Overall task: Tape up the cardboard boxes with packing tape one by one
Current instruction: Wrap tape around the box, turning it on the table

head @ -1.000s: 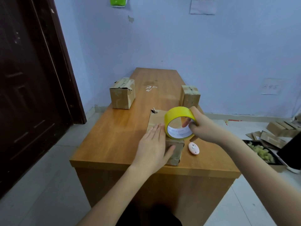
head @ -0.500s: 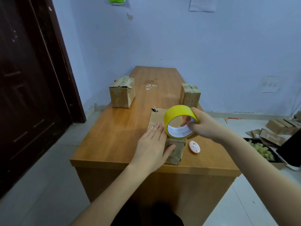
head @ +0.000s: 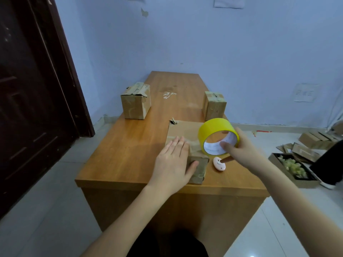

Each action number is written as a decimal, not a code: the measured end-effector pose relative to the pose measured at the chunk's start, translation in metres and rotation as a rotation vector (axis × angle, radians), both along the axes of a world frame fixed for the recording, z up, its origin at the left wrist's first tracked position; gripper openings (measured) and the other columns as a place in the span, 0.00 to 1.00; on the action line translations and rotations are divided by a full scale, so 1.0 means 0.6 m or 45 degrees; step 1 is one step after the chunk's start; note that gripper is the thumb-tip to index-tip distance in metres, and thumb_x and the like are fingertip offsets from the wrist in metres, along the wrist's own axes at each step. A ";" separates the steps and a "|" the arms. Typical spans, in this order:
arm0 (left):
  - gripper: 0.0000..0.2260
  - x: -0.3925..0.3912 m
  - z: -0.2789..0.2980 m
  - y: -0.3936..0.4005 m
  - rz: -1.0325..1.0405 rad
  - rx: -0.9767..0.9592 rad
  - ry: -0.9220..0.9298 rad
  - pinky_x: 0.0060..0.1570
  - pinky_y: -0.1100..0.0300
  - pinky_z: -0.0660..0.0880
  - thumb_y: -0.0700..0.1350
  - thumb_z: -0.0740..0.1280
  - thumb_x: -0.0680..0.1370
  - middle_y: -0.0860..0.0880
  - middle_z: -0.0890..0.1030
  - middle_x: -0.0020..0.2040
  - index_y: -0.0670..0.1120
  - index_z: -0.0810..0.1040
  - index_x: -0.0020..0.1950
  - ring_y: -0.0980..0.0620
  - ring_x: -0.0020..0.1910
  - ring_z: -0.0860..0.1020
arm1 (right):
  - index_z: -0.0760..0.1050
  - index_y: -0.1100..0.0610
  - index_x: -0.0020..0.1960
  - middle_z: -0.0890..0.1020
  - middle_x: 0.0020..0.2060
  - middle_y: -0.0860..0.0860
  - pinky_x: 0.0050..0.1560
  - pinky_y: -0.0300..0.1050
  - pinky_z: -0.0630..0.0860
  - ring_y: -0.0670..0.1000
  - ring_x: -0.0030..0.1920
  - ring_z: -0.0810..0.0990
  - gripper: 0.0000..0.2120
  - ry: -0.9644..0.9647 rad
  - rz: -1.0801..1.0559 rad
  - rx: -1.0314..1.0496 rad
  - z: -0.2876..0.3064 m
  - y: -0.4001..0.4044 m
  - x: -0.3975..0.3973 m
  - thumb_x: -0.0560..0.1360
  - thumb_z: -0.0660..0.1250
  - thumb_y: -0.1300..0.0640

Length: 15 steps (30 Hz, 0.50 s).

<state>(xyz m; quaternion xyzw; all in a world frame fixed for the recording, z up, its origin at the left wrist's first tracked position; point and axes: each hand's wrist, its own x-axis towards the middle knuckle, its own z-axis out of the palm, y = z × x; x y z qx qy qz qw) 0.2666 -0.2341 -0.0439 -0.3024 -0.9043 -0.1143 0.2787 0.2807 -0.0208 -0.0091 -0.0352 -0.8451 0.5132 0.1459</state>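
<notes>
A long cardboard box (head: pixel 185 130) lies near the front of the wooden desk (head: pixel 130 149). My left hand (head: pixel 174 162) lies flat on its near end, fingers straight, thumb down the front face. My right hand (head: pixel 241 151) grips a yellow roll of packing tape (head: pixel 216 132) just above the box's right side, thumb inside the core. Two other cardboard boxes stand farther back: one (head: pixel 136 102) at the left edge, one (head: pixel 214 105) at the right edge, both with tape on top.
A small pink cutter (head: pixel 219 164) lies on the desk right of the box, under my right hand. A dark door (head: pixel 33 89) is at the left. Flattened cardboard (head: pixel 311 140) and a tray of green filler (head: pixel 291 167) lie on the floor at right.
The tape roll in my right hand has shifted slightly right and toward me along the box. My left hand stays pressed on the box.
</notes>
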 end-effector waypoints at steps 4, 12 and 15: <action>0.25 0.003 0.003 0.000 0.012 -0.010 -0.013 0.67 0.52 0.64 0.55 0.65 0.76 0.41 0.75 0.65 0.38 0.74 0.65 0.44 0.66 0.72 | 0.76 0.54 0.52 0.81 0.50 0.55 0.34 0.47 0.82 0.51 0.39 0.85 0.04 -0.121 0.038 -0.503 -0.034 -0.017 0.001 0.78 0.65 0.60; 0.25 -0.002 0.005 -0.006 -0.021 -0.050 -0.006 0.64 0.50 0.71 0.55 0.66 0.76 0.39 0.76 0.63 0.36 0.75 0.63 0.43 0.64 0.74 | 0.72 0.61 0.58 0.78 0.54 0.60 0.35 0.48 0.81 0.55 0.39 0.85 0.08 -0.170 0.119 -0.581 -0.036 0.009 -0.004 0.80 0.62 0.62; 0.28 -0.003 0.005 -0.004 -0.015 -0.115 -0.022 0.70 0.53 0.63 0.58 0.58 0.79 0.41 0.71 0.69 0.38 0.70 0.69 0.46 0.69 0.68 | 0.73 0.61 0.55 0.78 0.54 0.61 0.35 0.50 0.81 0.56 0.39 0.85 0.05 -0.154 0.023 -0.720 -0.060 0.018 0.002 0.79 0.62 0.63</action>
